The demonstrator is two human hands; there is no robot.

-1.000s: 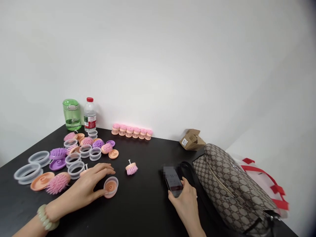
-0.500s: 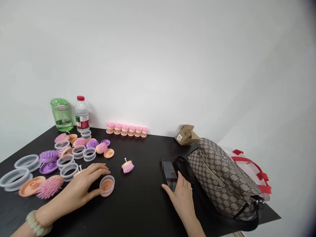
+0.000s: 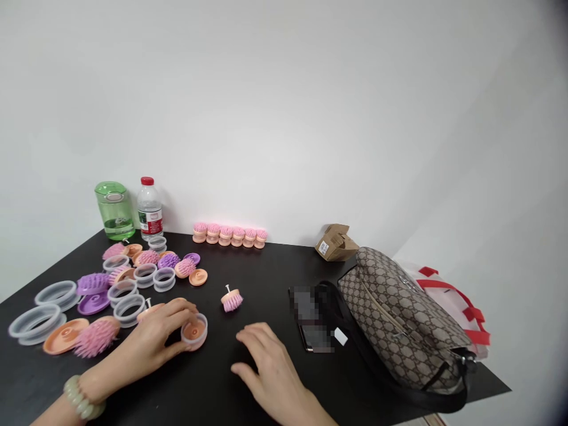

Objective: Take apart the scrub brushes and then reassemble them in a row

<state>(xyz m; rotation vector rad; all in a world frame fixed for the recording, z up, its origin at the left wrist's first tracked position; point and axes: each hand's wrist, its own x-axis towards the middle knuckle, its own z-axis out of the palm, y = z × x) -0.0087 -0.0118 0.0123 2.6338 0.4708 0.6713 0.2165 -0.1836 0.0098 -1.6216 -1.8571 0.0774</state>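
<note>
My left hand (image 3: 153, 334) has its thumb and fingers around the near-left side of a clear plastic ring (image 3: 202, 322) with an orange cap inside it. The ring and cap rest on the black table. My right hand (image 3: 270, 370) is open and holds nothing, its fingers spread over the table to the right of the ring. Between and beyond both hands lies a pink-bristled brush head (image 3: 232, 301) with a white stem pointing up. The phone (image 3: 310, 319) lies flat to the right of my right hand, its screen partly blurred out.
Clear rings (image 3: 38, 322), orange and purple caps (image 3: 66, 335) and bristled heads (image 3: 96, 336) are scattered at left. Several pink brushes (image 3: 225, 235) line the wall. A green container (image 3: 115, 210), water bottle (image 3: 149, 210), cardboard box (image 3: 336, 242), patterned bag (image 3: 403, 325) and white card (image 3: 341, 336) are around.
My right hand has left the phone and moved left over the table, uncovering a white card. My left hand's fingers have closed in on the ring with the orange cap.
</note>
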